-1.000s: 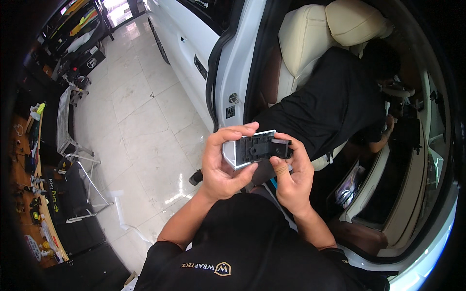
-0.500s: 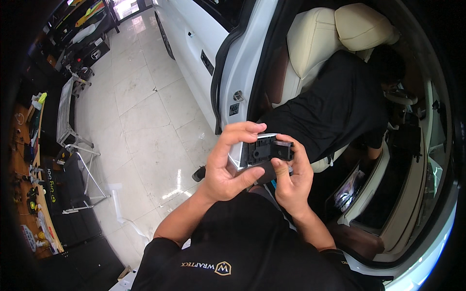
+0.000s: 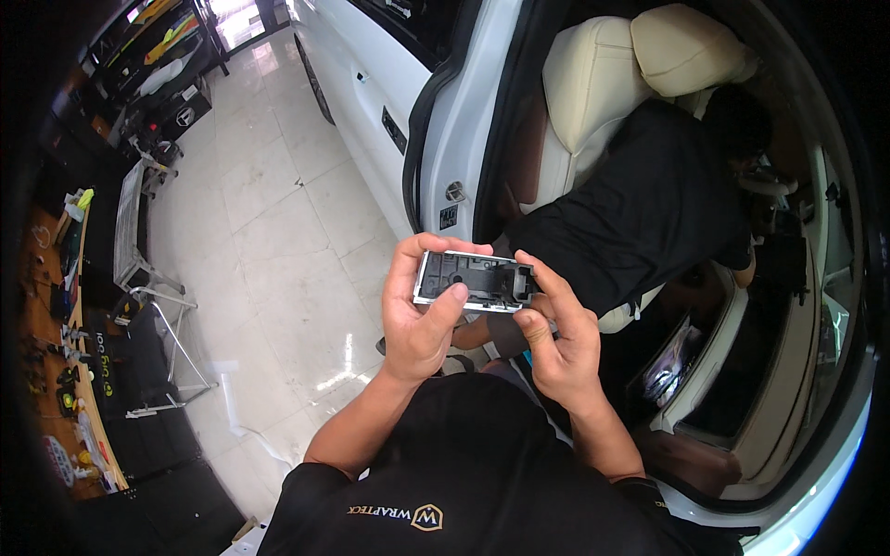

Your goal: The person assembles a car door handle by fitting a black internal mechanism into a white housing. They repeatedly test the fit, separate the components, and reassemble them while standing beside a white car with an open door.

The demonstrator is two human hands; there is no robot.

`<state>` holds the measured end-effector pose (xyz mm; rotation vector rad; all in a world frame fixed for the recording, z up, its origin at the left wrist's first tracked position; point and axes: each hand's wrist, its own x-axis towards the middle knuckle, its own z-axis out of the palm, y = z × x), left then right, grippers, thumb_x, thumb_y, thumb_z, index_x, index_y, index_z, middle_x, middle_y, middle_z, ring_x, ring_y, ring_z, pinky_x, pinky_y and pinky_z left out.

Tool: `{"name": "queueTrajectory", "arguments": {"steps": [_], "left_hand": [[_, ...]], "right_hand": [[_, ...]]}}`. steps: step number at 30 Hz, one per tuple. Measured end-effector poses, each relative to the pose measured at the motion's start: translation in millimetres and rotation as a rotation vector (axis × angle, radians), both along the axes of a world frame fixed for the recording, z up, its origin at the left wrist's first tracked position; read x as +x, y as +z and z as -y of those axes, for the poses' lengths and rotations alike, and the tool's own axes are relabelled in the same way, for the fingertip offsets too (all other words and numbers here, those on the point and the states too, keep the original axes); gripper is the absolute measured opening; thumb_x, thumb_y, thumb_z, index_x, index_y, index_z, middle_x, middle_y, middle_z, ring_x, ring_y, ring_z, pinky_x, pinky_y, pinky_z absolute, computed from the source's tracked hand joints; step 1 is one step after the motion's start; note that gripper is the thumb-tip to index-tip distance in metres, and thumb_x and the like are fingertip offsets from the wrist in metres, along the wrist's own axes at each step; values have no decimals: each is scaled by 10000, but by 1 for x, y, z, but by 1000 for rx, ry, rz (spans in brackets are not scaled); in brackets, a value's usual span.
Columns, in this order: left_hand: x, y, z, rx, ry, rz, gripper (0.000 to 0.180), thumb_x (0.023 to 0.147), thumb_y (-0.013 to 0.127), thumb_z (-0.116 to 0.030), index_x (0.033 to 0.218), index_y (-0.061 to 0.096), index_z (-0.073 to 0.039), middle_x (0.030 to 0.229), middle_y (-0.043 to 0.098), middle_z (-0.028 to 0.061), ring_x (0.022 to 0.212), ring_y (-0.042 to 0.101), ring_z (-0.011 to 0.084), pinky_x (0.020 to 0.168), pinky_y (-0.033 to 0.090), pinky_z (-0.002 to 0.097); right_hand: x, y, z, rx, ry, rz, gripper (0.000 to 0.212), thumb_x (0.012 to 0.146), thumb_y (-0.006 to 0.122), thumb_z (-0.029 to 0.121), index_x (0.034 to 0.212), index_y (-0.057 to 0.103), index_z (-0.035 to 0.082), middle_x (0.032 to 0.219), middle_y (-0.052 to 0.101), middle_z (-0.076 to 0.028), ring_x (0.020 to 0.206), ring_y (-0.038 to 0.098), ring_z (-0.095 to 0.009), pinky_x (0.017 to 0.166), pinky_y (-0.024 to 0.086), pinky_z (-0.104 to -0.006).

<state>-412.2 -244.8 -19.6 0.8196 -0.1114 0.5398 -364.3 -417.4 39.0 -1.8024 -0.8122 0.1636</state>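
Note:
A small rectangular car trim piece (image 3: 477,278), black ribbed plastic with a bright silver rim, is held level in front of my chest, its hollow underside facing up. My left hand (image 3: 414,310) is closed round the left end, thumb resting on the plastic inside and fingers along the far edge. At the right end, beside a raised black block, my right hand (image 3: 561,338) grips with the index finger along the far corner and the thumb near the close corner. The piece's other face is turned down and hidden.
On the right, a person in black (image 3: 640,195) leans across the cream seat (image 3: 593,79) through the white car's doorway. An open white car door (image 3: 371,102) stands ahead. Leftward are a folding metal step (image 3: 171,352) and a wooden workbench (image 3: 46,324) with several tools.
The trim piece has been turned from a tilt to nearly flat, showing more of its underside, and has shifted slightly left. My left thumb has moved onto its inner face.

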Motion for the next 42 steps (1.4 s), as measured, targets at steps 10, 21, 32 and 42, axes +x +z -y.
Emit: {"name": "queueTrajectory", "arguments": {"steps": [10, 21, 32, 42], "left_hand": [[6, 13, 13, -244, -94, -65, 395, 966, 626, -14, 1326, 484, -93, 1297, 633, 144, 1321, 618, 337, 1085, 551, 525], [8, -12, 15, -127, -79, -158, 451, 787, 704, -141, 1194, 518, -85, 1147, 582, 138, 1208, 610, 346, 1181, 416, 639], [10, -59, -11, -46, -67, -385, 519, 859, 716, -92, 1319, 475, -97, 1259, 597, 120, 1314, 562, 304, 1288, 283, 602], [68, -37, 76, 3, -246, -365, 461, 812, 686, -131, 1233, 499, -122, 1193, 584, 96, 1259, 558, 296, 1232, 351, 587]], "right_hand": [[10, 0, 15, 191, -10, -195, 466, 1080, 601, 100, 1531, 511, 23, 809, 636, 2, 761, 599, -46, 690, 505, -244], [32, -67, 55, 509, -403, -470, 383, 1146, 522, 322, 1163, 722, -4, 656, 441, 94, 549, 345, -7, 508, 282, -222], [183, -311, 326, 555, -1149, -872, 282, 1030, 459, 71, 1228, 660, 59, 685, 458, 50, 470, 341, -72, 417, 257, -259], [203, -313, 338, 500, -1277, -963, 251, 1084, 501, 175, 1119, 704, 33, 595, 374, 80, 461, 293, -57, 431, 209, -252]]}}
